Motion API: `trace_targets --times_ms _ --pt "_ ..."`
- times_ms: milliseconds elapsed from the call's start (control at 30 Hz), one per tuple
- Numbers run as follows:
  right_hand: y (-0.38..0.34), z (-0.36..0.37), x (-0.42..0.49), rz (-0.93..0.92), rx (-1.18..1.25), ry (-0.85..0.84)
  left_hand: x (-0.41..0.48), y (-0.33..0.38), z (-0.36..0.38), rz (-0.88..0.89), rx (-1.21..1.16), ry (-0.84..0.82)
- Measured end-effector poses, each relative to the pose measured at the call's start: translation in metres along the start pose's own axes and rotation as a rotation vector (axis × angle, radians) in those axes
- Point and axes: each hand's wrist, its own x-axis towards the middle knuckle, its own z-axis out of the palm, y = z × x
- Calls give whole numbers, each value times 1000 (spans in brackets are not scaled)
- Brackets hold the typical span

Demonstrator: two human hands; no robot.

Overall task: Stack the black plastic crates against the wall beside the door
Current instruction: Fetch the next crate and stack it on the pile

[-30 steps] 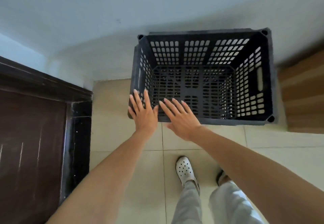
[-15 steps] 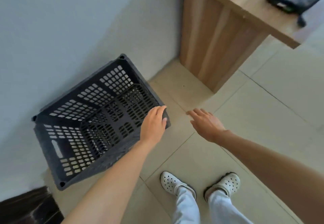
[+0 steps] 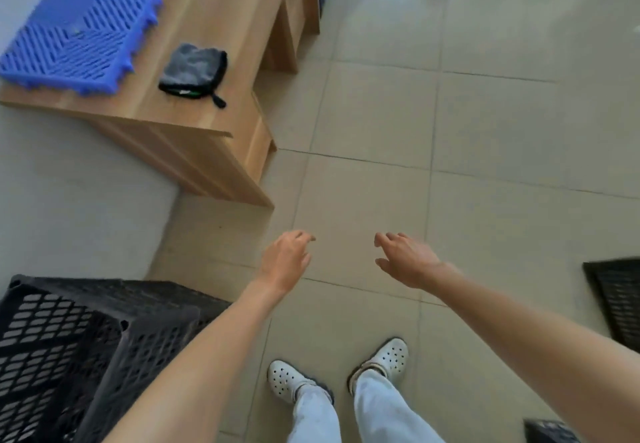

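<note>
1. Extending both bare forearms forward and down, you are holding your hands over the tiled floor [image 3: 381, 113], side by side and apart from each other.
2. Your left hand [image 3: 285, 262] is hanging palm down with the wrist slightly dropped. Its fingers are curling loosely and gripping nothing.
3. Your right hand [image 3: 408, 260] is hovering at about the same height, back upward. Its fingers are lying relaxed and slightly bent, with the thumb spread away from them, and it too is carrying nothing.
4. One black crate [image 3: 86, 338] is sitting on the floor at lower left, open side up, with its far side close against the pale wall [image 3: 69, 200]. Your left forearm is crossing in front of its near corner, and the hand itself is reaching well past it.
5. A second black crate [image 3: 620, 300] is showing partly at the right edge, beyond your right forearm. A dark latticed piece [image 3: 550, 432] is showing at the bottom right corner, too cut off to identify.
6. A wooden desk [image 3: 214, 26] is standing along the same wall, ahead of the first crate. It is carrying a blue slatted panel [image 3: 76, 37] and a grey zip pouch [image 3: 194, 71], which are lying apart from each other.
7. Your feet, in white perforated clogs [image 3: 287, 378], are standing on the tiles below your hands.
</note>
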Motion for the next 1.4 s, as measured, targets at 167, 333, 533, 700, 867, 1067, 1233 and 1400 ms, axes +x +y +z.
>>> trace_targets --times_ms 167,333,533,700,867,1067,1233,1400 --pt "96 -49 -63 185 135 70 60 128 -25 174 45 -49" --pt "180 -71 -135 390 289 141 119 248 -41 388 146 -132" --pt "297 -105 -220 628 366 212 182 412 -41 578 101 -197" --pt "391 -125 -278 857 488 313 221 554 -24 805 160 -282" --pt "471 -110 -342 1028 584 407 234 697 16 1006 217 -347" --pt "574 -45 -424 1174 705 324 233 839 97 1136 295 -425" --pt "665 -6 -483 1242 848 362 228 947 163 1104 328 -472" --pt "749 13 -524 1314 930 347 228 1039 218 1039 255 -529"
